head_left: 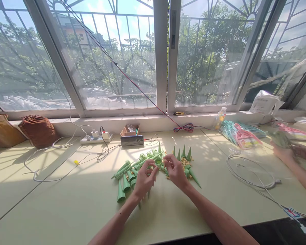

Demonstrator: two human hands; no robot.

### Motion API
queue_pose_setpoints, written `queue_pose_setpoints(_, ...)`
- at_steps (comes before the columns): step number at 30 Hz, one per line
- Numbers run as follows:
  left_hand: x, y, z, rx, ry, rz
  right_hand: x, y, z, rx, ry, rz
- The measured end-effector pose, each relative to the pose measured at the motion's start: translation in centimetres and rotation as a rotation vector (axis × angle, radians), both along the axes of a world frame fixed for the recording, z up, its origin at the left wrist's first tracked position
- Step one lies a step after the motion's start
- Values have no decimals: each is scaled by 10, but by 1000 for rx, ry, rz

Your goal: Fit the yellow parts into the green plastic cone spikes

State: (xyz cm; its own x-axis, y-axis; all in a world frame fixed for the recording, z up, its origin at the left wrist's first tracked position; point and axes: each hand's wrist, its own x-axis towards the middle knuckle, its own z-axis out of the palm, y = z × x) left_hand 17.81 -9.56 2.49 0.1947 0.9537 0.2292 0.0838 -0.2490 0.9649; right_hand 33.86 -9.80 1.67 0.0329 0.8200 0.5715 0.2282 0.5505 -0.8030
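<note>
My left hand [146,177] is over the heap of green plastic spikes [121,195], its fingers curled and thumb close to the index finger. A green piece with a round open end [158,161] shows beside its fingertips; I cannot tell whether they grip it. My right hand [175,171] faces it from the right, thumb and fingers pinched together. Whatever is in that pinch is too small to make out. Several spikes [184,151] stand point up behind my right hand, among small tan pieces [186,161]. Another spike [194,177] lies to the right of that hand.
Behind the heap are a dark flat device [132,140], a small cardboard box [126,129] and a power strip [95,139]. Coiled white cable [250,183] lies at right, near bagged pink and teal items [247,137]. Another person's hand [283,153] works at far right.
</note>
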Motion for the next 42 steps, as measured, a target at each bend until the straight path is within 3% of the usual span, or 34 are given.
queue_pose_setpoints(8,-2,5,1,-271,-119,-190,0,2,-7,30,-108,5)
queue_pose_setpoints(16,-3,7,-4,-380,-223,-250,1,1,-7,33,-136,31)
queue_pose_setpoints(24,-5,8,-3,-381,-238,-315,2,2,-9,29,-127,45)
queue_pose_setpoints(29,-7,6,-1,-251,-130,-329,4,4,-9,10,-96,60)
queue_pose_setpoints(35,-9,2,2,24,108,-181,6,4,-4,-3,-68,86)
queue_pose_setpoints(42,-12,8,-13,376,261,-42,5,5,-6,-16,-58,89)
